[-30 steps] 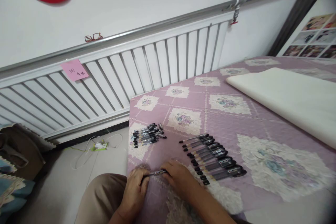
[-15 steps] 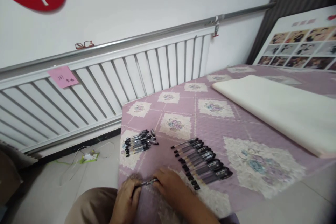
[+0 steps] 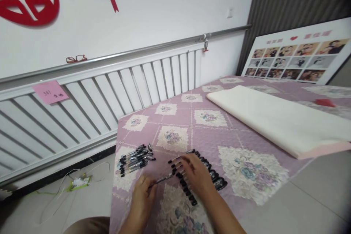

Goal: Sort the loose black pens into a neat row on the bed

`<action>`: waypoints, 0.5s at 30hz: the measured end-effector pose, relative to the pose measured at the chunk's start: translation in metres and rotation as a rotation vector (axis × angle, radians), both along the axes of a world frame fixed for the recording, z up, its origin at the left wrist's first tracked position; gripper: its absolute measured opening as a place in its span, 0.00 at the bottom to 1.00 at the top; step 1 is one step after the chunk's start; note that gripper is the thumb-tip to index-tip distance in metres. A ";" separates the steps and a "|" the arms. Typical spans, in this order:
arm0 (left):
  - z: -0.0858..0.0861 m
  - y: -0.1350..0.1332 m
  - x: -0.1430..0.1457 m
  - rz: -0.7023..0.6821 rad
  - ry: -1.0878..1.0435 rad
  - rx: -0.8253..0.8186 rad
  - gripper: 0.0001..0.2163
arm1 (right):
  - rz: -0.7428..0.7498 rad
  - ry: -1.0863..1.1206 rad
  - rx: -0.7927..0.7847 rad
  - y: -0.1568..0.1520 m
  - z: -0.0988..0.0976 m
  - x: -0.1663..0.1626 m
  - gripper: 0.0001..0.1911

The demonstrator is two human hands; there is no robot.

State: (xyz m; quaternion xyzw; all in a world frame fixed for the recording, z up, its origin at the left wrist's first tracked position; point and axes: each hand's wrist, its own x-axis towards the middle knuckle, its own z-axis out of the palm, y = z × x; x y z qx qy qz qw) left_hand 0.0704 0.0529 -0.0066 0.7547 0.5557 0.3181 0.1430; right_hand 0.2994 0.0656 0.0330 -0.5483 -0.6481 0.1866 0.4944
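My left hand [image 3: 143, 193] is closed around one end of a slim dark pen [image 3: 165, 178]. The pen's free end points right, just above the cloth. Over a neat row of black-capped pens [image 3: 188, 192] reaches my right hand [image 3: 196, 173], its fingers bent and somewhat apart near the row's upper pens. It covers the middle of the row, so contact with any single pen is hard to make out. Left of the row lies a looser pile of clear pens with black ends [image 3: 135, 159], near the cloth's left edge.
A purple floral cloth [image 3: 153, 131] covers the surface. Toward the right rests a folded cream sheet [image 3: 268, 113]. Beyond the far edge is a white radiator [image 3: 128, 87] with a pipe and glasses [image 3: 76, 59] above. A photo board [image 3: 296, 58] leans behind; cables [image 3: 79, 182] lie on the floor.
My right hand has left the pen held between both hands and moved right and up, over the row. The left hand keeps the pen. The camera view has swung right.
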 end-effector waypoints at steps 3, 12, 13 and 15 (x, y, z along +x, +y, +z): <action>0.011 0.022 0.045 -0.011 0.028 -0.015 0.06 | -0.173 0.143 -0.004 0.005 0.000 0.026 0.14; 0.020 0.046 0.130 -0.002 0.191 -0.088 0.06 | -0.302 0.416 -0.042 0.007 -0.003 0.056 0.17; 0.019 0.046 0.134 -0.002 0.200 -0.091 0.06 | -0.293 0.414 -0.042 0.007 -0.003 0.056 0.17; 0.016 0.046 0.138 0.000 0.211 -0.093 0.06 | -0.274 0.400 -0.037 0.007 -0.003 0.054 0.16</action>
